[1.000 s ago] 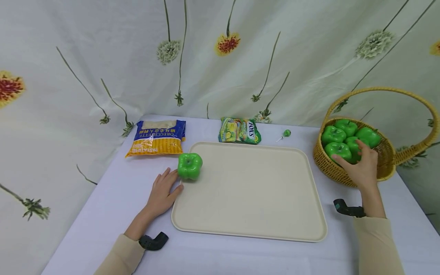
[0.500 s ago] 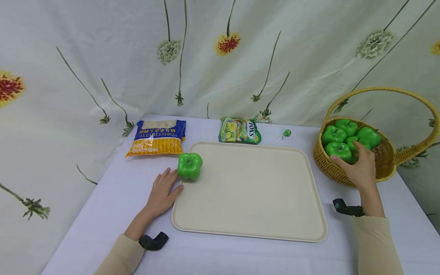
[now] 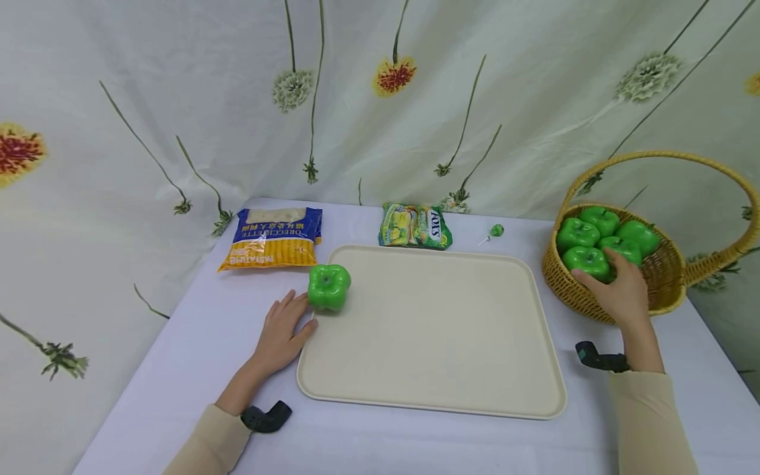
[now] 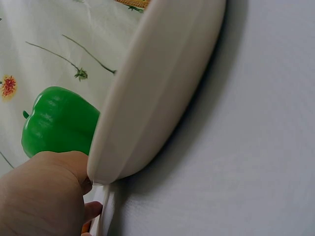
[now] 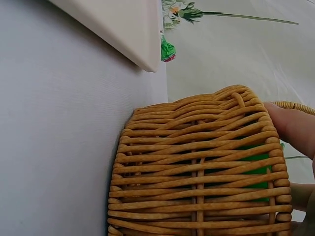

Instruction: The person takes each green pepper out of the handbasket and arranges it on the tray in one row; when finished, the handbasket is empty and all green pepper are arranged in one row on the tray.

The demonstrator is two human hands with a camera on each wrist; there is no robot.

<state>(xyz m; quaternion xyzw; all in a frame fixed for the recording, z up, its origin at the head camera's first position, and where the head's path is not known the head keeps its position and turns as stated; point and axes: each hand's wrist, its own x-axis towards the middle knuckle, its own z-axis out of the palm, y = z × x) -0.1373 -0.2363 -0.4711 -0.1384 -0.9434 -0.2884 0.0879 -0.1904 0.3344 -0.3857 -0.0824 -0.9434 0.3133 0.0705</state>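
Note:
My left hand (image 3: 285, 333) rests on the white cloth at the left of the beige tray (image 3: 433, 330). Its thumb meets the tray's rim, and its fingertips lie right by a green bell pepper (image 3: 328, 287) that sits over the tray's left edge. The left wrist view shows this pepper (image 4: 59, 120) beyond the hand and the tray's side (image 4: 157, 88). At the right, my right hand (image 3: 625, 290) reaches into a wicker basket (image 3: 561, 290), thumb and fingers round the front green bell pepper (image 3: 586, 262). In the right wrist view the basket's weave (image 5: 197, 172) hides most of the grip.
Several more green bell peppers (image 3: 577, 233) fill the basket's left part, under its tall arched handle (image 3: 665, 154). Behind the tray lie a blue-and-yellow pasta bag (image 3: 273, 239), a green candy bag (image 3: 414, 225) and a green lollipop (image 3: 496, 231). A flowered cloth hangs behind the table.
My right hand's fingers have come down and inward round the front pepper in the basket. The left hand, tray and pepper beside it stay where they were.

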